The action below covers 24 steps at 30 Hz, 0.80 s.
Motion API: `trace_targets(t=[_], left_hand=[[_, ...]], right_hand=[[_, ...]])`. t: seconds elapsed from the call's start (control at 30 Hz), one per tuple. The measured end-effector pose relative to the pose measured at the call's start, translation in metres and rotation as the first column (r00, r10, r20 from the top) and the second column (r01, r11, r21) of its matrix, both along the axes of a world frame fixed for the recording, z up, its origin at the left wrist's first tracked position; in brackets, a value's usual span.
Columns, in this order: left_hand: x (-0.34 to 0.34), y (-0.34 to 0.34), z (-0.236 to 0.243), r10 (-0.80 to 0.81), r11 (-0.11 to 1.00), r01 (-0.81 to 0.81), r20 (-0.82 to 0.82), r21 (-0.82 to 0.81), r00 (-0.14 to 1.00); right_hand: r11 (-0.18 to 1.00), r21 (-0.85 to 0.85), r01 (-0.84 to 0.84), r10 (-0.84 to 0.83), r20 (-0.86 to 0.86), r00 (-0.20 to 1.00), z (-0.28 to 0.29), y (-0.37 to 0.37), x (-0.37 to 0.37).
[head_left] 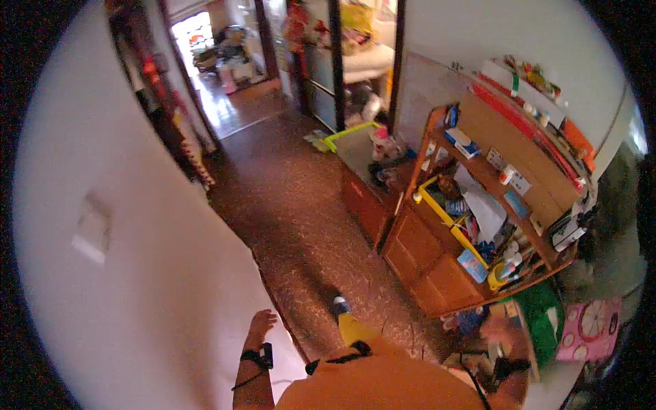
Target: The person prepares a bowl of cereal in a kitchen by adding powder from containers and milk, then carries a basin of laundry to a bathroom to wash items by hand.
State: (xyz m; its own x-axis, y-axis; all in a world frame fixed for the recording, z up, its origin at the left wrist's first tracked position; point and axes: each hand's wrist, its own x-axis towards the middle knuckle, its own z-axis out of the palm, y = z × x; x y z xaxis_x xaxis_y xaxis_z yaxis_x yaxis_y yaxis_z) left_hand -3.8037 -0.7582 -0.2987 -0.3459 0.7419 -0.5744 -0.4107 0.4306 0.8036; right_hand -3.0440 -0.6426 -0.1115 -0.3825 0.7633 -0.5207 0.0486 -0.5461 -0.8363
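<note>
I see the left hand [261, 326] empty, fingers loosely bent, beside the smooth white wall [154, 280]; left of the pink, rectangular, circle-patterned panel [592, 331], the right hand [503, 333] blurs, its grip indiscernible.

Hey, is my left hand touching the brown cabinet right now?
Apart. The head view shows a wide stretch of floor between the left hand and the brown cabinet.

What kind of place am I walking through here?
Probably a hallway in a home. A wooden cabinet with cluttered shelves stands on the right, a dark door frame at the far end leads to a bright room, and the patterned brown floor runs between the walls.
</note>
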Motion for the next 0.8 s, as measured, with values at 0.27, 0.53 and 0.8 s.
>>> trace_targets(t=[0.27, 0.53, 0.8], left_hand=[[-0.128, -0.03, -0.163, -0.546, 0.81, 0.56, -0.578, -0.176, 0.607], [-0.158, 0.1, -0.097, -0.285, 0.805, 0.218, -0.038, -0.552, 0.958], [-0.345, 0.308, -0.096, -0.18, 0.889, 0.148, -0.033, -0.434, 0.983]], right_hand=[[0.841, 0.344, -0.418, 0.358, 0.226, 0.906, 0.16, 0.303, -0.265], [0.574, 0.375, -0.728, 0.735, 0.155, 0.66, 0.13, 0.532, -0.581], [0.885, -0.046, -0.463, 0.458, -0.083, 0.885, -0.002, 0.591, -0.715]])
